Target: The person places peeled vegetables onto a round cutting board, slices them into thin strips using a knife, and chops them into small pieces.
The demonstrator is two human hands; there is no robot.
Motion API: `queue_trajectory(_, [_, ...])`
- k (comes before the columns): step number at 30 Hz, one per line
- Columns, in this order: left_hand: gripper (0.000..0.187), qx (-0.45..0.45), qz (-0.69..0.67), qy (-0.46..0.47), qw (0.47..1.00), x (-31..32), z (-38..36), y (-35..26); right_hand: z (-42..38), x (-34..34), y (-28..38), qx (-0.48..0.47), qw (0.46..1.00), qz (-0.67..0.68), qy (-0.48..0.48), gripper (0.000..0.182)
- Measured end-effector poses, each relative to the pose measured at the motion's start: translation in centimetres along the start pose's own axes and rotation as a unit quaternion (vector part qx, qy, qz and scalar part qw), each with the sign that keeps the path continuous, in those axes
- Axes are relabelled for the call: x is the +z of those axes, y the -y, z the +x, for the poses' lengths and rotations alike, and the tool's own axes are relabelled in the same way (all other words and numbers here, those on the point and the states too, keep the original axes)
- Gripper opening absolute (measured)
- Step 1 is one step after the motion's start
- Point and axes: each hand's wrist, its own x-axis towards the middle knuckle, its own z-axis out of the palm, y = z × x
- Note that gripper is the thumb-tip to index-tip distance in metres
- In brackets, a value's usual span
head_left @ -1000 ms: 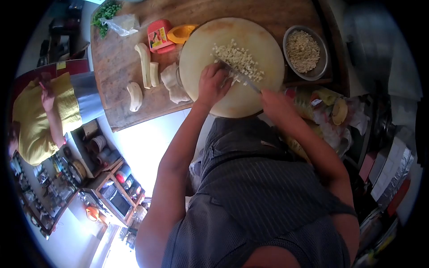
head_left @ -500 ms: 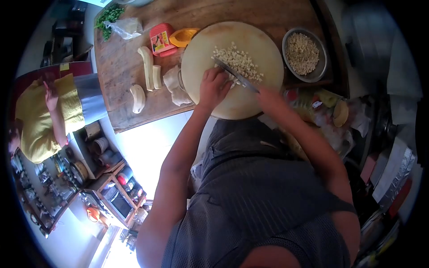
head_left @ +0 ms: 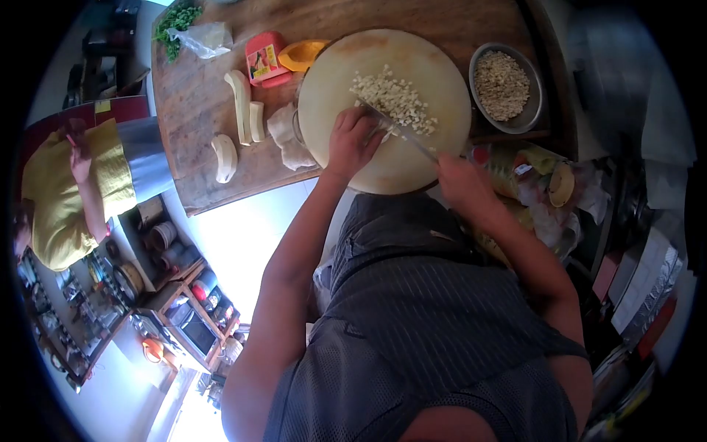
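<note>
On a round pale cutting board [head_left: 339, 81] lies a heap of small diced pale pieces [head_left: 394, 97]. My left hand [head_left: 352, 140] rests on the board with its fingers curled against the near side of the heap; what they hold down is mostly hidden. My right hand [head_left: 465, 184] is wrapped round the handle of a kitchen knife [head_left: 412, 140]. Its blade slants up and left across the board, its tip end close beside my left fingertips. A few pale bits lie around the blade.
Right of the board stands a metal bowl [head_left: 536, 110] of chopped pale pieces. To the left are peeled whitish lengths [head_left: 241, 107], a cloth [head_left: 286, 136], a red package [head_left: 265, 59], a cut orange squash [head_left: 300, 54] and leafy greens [head_left: 173, 29]. A person in yellow [head_left: 81, 191] is at far left.
My right hand has drawn the knife a little to the right and toward my body. My left hand stays in nearly the same place on the board. The view has shifted slightly.
</note>
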Motion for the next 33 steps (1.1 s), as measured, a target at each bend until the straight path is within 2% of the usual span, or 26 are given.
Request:
queue_trajectory(4, [0.026, 0.008, -0.008, 0.011, 1.0, -0.2, 0.1, 0.3, 4.4, 3.3, 0.3, -0.017, 1.0, 0.02, 0.002, 0.012])
queue_trajectory(7, [0.026, 0.011, -0.003, 0.011, 1.0, -0.1, 0.1, 0.3, 7.6, 4.5, 1.2, -0.057, 0.997, 0.028, -0.032, 0.014])
queue_trajectory(9, [0.026, 0.015, 0.007, 0.009, 1.0, 0.1, 0.0, 0.3, 8.9, 3.8, 1.8, -0.027, 0.999, 0.027, 0.023, 0.015])
queue_trajectory(13, [0.027, -0.008, 0.031, 0.007, 0.999, 0.2, -0.5, -0.2, 6.9, 2.8, 1.4, 0.002, 0.999, 0.013, 0.051, 0.016])
queue_trajectory(16, [0.027, -0.029, 0.022, 0.006, 0.999, 0.2, -0.6, -0.4, 1.9, 2.3, -1.1, -0.003, 0.999, 0.036, -0.002, 0.017])
queue_trajectory(18, [0.028, -0.024, 0.026, 0.005, 0.999, 0.1, -0.6, -0.3, 0.1, 2.0, -3.0, 0.013, 0.998, 0.006, 0.055, 0.017])
queue_trajectory(20, [0.028, -0.013, 0.027, 0.011, 0.999, 0.1, -0.6, -0.2, -0.4, 1.8, -3.5, -0.001, 0.999, 0.0, 0.036, 0.015])
queue_trajectory(24, [0.026, -0.018, 0.023, 0.006, 1.0, -0.1, -0.7, -0.4, -0.6, 0.4, -1.8, -0.032, 0.999, 0.01, -0.025, 0.009])
queue_trajectory(30, [0.024, -0.012, 0.02, 0.0, 1.0, -0.3, -0.2, -0.5, 0.1, 0.6, -0.6, -0.028, 1.0, 0.008, -0.004, 0.008])
queue_trajectory(33, [0.023, -0.003, 0.017, 0.001, 1.0, -0.1, -0.4, -0.3, 3.5, 2.8, 0.1, -0.04, 0.998, 0.043, -0.011, 0.009])
